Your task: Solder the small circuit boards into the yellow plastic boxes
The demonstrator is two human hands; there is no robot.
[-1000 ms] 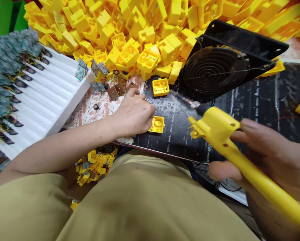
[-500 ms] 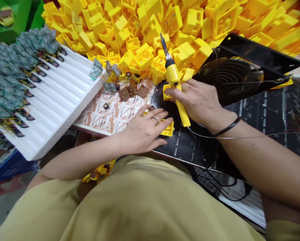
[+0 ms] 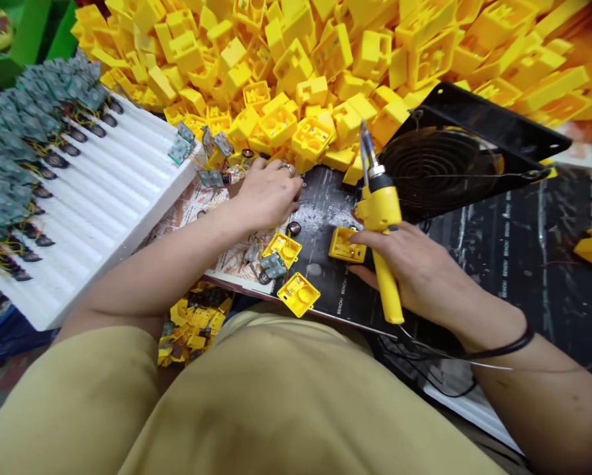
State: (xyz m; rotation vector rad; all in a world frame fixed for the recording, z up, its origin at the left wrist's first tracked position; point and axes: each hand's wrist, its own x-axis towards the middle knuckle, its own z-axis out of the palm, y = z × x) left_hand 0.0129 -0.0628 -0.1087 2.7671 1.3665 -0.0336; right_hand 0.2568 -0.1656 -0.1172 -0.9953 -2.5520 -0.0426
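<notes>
My right hand (image 3: 419,270) is wrapped round a yellow soldering gun (image 3: 385,244), its metal tip pointing up and away. Close to its fingers lies a yellow plastic case (image 3: 344,245); I cannot tell whether they touch it. My left hand (image 3: 269,194) reaches over the far part of the bench, fingers bunched downward near a brown circuit board (image 3: 235,189); what the fingertips hold is hidden. Nearer to me are two yellow case halves, one case half (image 3: 300,295) in front and another case half (image 3: 287,247) behind, with a green circuit board (image 3: 273,265) between them and a small round speaker (image 3: 293,228) close by.
A large heap of yellow cases (image 3: 286,66) covers the back. On the left, a white foam tray (image 3: 128,178) carries rows of wired circuit boards (image 3: 14,152). A black fan (image 3: 439,158) leans at the right. Below the bench edge are more yellow parts (image 3: 197,323).
My left hand has moved from the near case halves to the far part of the bench, uncovering them. My right hand has come nearer to me and rightward with the soldering gun.
</notes>
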